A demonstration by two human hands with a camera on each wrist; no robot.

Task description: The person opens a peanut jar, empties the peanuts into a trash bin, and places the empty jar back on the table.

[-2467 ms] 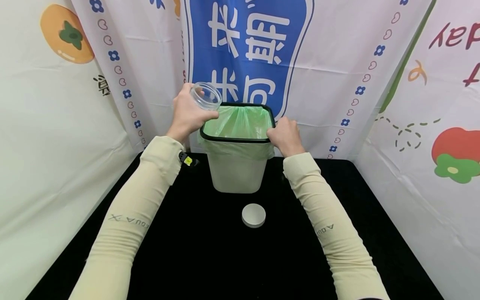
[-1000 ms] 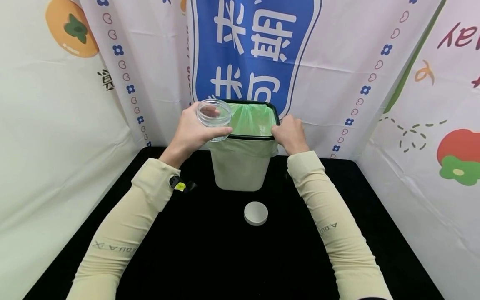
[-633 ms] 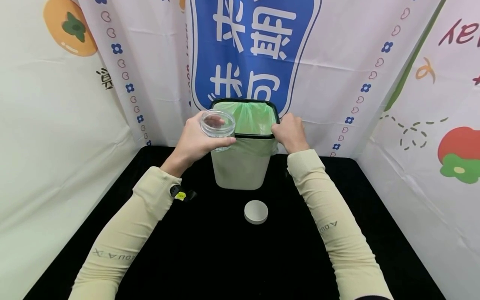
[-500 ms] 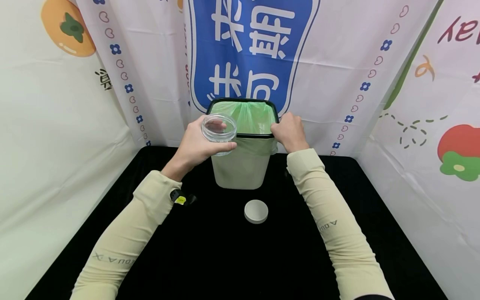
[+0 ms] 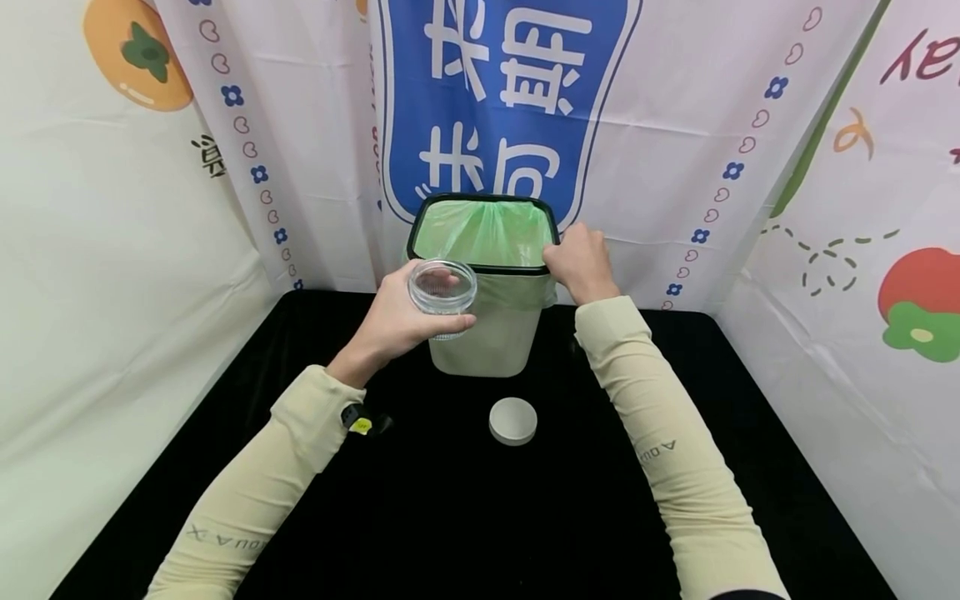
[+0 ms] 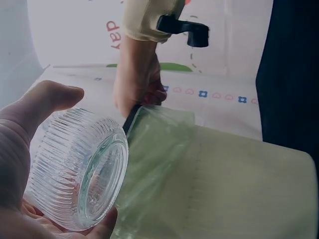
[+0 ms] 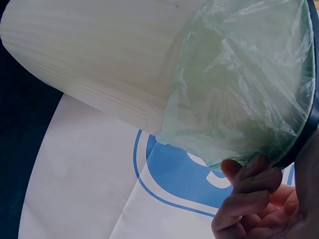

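Observation:
A clear ribbed jar (image 5: 442, 287) without a lid is in my left hand (image 5: 401, 312), the fingers and thumb curled round its side; it looks empty. The jar is just in front of a pale trash can (image 5: 483, 333), clear of its rim. A green plastic bag (image 7: 239, 84) lines the can and folds over the outside, under a black rim frame (image 5: 510, 270). My right hand (image 5: 581, 262) grips the rim at its right corner, fingers curled over the frame and bag edge. On the black cloth nearer me lies a white round lid (image 5: 513, 421).
The black cloth (image 5: 450, 517) covers the table. Printed white curtains (image 5: 660, 142) enclose it at the back and sides, and the can stands close to the back one. A black strap mount (image 5: 356, 417) sits on the left wrist.
From beside the can's left rim corner, the left hand has brought the jar down and toward me, turning it more upright. The right hand stays on the rim; the lid has not moved.

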